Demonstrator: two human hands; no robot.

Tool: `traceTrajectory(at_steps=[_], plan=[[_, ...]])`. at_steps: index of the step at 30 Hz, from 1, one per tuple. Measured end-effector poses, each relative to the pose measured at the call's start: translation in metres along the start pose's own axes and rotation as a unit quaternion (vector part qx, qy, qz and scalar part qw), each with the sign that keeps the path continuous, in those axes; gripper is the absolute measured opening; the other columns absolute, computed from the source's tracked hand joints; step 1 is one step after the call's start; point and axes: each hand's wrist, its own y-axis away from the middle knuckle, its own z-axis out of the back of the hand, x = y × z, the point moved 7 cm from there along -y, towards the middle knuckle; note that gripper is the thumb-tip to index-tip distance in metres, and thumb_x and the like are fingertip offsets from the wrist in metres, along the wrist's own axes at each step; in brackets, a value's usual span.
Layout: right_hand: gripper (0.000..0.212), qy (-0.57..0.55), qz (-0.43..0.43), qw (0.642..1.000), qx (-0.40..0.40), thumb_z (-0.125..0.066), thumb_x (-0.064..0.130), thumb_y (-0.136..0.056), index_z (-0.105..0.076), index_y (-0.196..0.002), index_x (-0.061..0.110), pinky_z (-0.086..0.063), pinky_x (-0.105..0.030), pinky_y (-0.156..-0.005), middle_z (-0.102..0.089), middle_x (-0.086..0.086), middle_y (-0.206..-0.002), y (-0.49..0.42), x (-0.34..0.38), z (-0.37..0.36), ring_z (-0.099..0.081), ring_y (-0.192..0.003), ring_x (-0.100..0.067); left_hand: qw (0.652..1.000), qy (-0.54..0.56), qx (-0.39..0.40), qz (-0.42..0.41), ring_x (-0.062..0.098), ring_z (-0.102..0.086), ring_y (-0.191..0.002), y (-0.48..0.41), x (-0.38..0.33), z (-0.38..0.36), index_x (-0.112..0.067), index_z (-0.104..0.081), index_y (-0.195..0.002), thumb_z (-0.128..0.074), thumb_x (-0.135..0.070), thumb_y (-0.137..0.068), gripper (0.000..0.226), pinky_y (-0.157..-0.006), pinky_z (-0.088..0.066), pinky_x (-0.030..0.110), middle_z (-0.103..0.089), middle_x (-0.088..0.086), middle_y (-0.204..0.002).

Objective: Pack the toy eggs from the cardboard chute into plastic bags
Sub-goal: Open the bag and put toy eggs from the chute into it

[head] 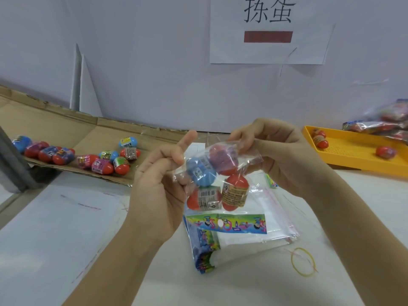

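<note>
Both hands are holding a clear plastic bag (254,159) in the air at the middle of the view, and four toy eggs (234,192) are sitting inside it, one blue, one purple and red, two red. The left hand (159,186), at 9 o'clock from the bag, is gripping the bag's side with curled fingers while one finger is sticking up free. The right hand (280,155), at 2 o'clock, is pinching the bag's upper end, most likely to gather the mouth for closing.

The bag is hanging just above a stack of empty bags (242,237) lying at 6 o'clock on the table (66,228), so the next one is within easy reach. More loose eggs (101,165) are waiting at 9 o'clock on the cardboard chute (66,127), which appears to be sloping toward the person so they roll close. At 3 o'clock a yellow tray (353,155) is holding a few eggs, with filled bags (386,125) piled beyond it. A rubber band (303,261) is lying at 5 o'clock.
</note>
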Motion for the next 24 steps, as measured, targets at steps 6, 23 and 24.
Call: traceTrajectory(at_steps=[6, 23, 24], plan=[[0.04, 0.048, 0.006, 0.999, -0.011, -0.049, -0.018, -0.082, -0.066, -0.058, 0.01, -0.055, -0.024, -0.054, -0.069, -0.002, -0.083, 0.001, 0.003, 0.0, -0.067, -0.073, -0.015, 0.999, 0.034, -0.004, 0.02, 0.014, -0.044, -0.061, 0.0, 0.002, 0.001, -0.014, -0.052, -0.053, -0.049, -0.028, -0.077, 0.028, -0.042, -0.041, 0.014, -0.069, 0.001, -0.121], [0.034, 0.134, -0.094, 0.981, -0.106, -0.085, 0.037, -0.066, -0.068, -0.093, 0.026, -0.058, -0.038, -0.058, -0.072, 0.001, -0.097, 0.016, 0.003, 0.042, -0.07, -0.081, -0.021, 0.998, -0.06, -0.009, 0.005, 0.013, -0.073, -0.072, -0.006, 0.013, 0.003, -0.018, -0.069, -0.058, -0.079, -0.008, -0.049, 0.017, -0.052, -0.056, 0.019, -0.069, -0.008, -0.118], [0.044, 0.169, -0.13, 0.974, -0.078, -0.086, 0.038, -0.063, -0.066, -0.101, 0.029, -0.058, -0.034, -0.056, -0.072, 0.001, -0.097, 0.02, -0.004, 0.034, -0.07, -0.079, -0.022, 0.998, -0.064, 0.006, 0.007, 0.014, -0.074, -0.075, -0.005, 0.016, -0.001, -0.018, -0.068, -0.059, -0.088, -0.014, -0.045, 0.025, -0.054, -0.056, 0.02, -0.068, -0.008, -0.12]])
